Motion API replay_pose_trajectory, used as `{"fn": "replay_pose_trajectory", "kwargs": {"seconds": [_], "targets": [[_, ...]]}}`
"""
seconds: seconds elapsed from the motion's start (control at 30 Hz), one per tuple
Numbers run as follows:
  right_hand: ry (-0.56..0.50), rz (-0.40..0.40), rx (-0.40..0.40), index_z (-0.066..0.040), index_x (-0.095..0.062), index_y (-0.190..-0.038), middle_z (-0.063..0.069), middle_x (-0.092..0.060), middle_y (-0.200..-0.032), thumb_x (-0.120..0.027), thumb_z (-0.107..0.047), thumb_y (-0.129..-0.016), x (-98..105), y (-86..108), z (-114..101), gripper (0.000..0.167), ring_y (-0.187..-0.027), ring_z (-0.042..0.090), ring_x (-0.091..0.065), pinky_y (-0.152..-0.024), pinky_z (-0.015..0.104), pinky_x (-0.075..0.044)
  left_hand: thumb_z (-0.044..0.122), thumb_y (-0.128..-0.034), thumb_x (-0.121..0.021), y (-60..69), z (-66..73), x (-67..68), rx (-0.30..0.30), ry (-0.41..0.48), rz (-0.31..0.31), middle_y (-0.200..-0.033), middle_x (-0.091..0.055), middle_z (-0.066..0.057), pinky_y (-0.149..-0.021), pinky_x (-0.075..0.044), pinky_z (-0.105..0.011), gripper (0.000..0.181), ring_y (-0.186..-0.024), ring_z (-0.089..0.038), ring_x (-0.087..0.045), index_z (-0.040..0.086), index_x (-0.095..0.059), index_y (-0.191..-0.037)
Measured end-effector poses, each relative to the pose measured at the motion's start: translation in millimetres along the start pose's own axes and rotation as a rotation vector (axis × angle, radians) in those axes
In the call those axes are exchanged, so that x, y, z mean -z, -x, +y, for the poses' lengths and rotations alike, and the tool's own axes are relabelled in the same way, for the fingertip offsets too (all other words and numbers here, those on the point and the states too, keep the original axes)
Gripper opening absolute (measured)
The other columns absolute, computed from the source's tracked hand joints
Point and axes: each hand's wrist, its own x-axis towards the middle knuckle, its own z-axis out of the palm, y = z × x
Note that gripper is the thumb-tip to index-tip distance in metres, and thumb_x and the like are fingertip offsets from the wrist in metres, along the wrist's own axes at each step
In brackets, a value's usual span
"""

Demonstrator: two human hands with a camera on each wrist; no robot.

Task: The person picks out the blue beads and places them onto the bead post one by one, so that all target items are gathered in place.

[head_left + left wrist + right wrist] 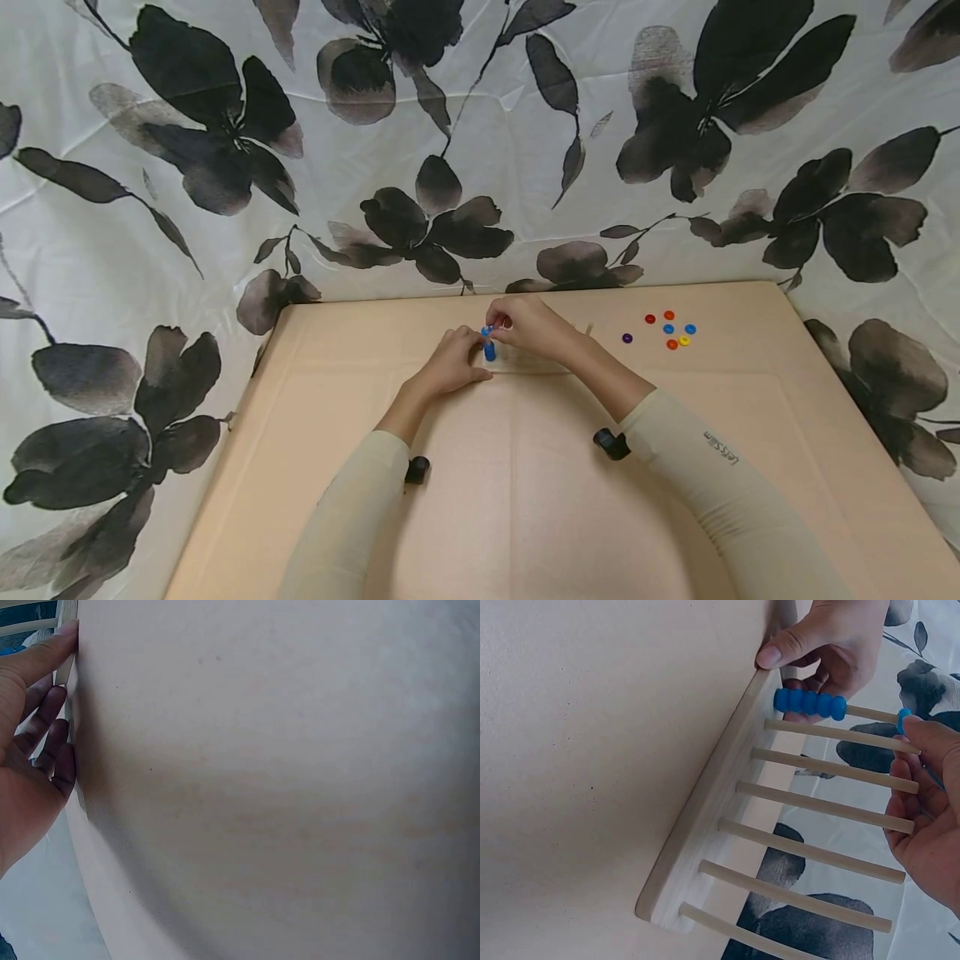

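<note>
A wooden rack (705, 802) has a long base bar and a row of several upright pegs. My left hand (450, 362) grips one end of that bar, its thumb (780, 649) on the near edge and its fingers behind. Several blue beads (810, 703) are stacked at the bottom of the end peg, beside the left hand. At the tip of the same peg, my right hand (528, 325) pinches another blue bead (904, 720) between thumb and finger. In the left wrist view, the left hand (30, 712) touches the bar, and most of the rack is out of frame.
To the right of the rack, loose beads lie on the tan table (510, 500): a purple bead (627, 338), a yellow bead (684, 341), two blue beads (690, 330) and several red-orange beads (669, 315). A floral cloth (480, 150) hangs behind the table's far edge.
</note>
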Motion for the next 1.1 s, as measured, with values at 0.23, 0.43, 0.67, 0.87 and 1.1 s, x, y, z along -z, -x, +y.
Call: {"fn": "replay_pose_trajectory", "kwargs": {"seconds": [0.23, 0.43, 0.67, 0.87, 1.1], "targets": [[-0.019, -0.004, -0.033, -0.01, -0.074, -0.104, 0.002, -0.071, -0.094, -0.077, -0.015, -0.093, 3, 1.6, 0, 0.012, -0.088, 0.016, -0.065, -0.081, 0.03, -0.056, 0.03, -0.0836, -0.088, -1.7, -1.0, -1.7, 0.003, 0.004, 0.003, -0.124, -0.059, -0.008, -0.098, -0.043, -0.039, 0.061, -0.113, -0.027, -0.047, 0.003, -0.063, -0.133], [-0.047, 0.013, -0.059, -0.011, -0.073, -0.107, 0.001, -0.071, -0.097, -0.078, -0.019, -0.094, 6, 7.4, 3, 0.017, -0.092, 0.016, -0.065, -0.082, 0.031, -0.055, 0.028, -0.0833, -0.088, -2.0, -1.2, -2.8, 0.005, -0.007, 0.008, -0.124, -0.059, -0.008, -0.099, -0.043, -0.039, 0.06, -0.113, -0.027, -0.047, 0.003, -0.064, -0.132], [-0.074, 0.087, -0.042, -0.006, -0.073, -0.113, 0.005, -0.072, -0.103, -0.08, -0.017, -0.092, 20, 24.1, 7, 0.025, -0.096, 0.02, -0.067, -0.086, 0.037, -0.057, 0.028, -0.0834, -0.088, -1.7, 0.1, -2.1, 0.009, -0.01, 0.005, -0.126, -0.06, -0.009, -0.101, -0.043, -0.04, 0.06, -0.115, -0.028, -0.048, 0.002, -0.063, -0.132], [-0.078, 0.149, -0.05, -0.008, -0.074, -0.113, 0.004, -0.073, -0.106, -0.079, -0.018, -0.093, 34, 44.8, 16, 0.023, -0.098, 0.02, -0.066, -0.088, 0.04, -0.055, 0.028, -0.0839, -0.088, -1.9, 1.3, -1.9, 0.012, 0.003, -0.007, -0.126, -0.06, -0.009, -0.103, -0.042, -0.04, 0.061, -0.117, -0.028, -0.047, 0.002, -0.063, -0.133], [-0.079, 0.229, -0.095, -0.009, -0.073, -0.116, 0.005, -0.073, -0.107, -0.077, -0.017, -0.094, 47, 72.7, 29, 0.024, -0.098, 0.022, -0.065, -0.087, 0.042, -0.055, 0.027, -0.0847, -0.087, -0.9, 1.6, -1.6, 0.019, 0.018, -0.023, -0.128, -0.059, -0.009, -0.104, -0.042, -0.04, 0.062, -0.119, -0.028, -0.047, 0.001, -0.062, -0.134]]}}
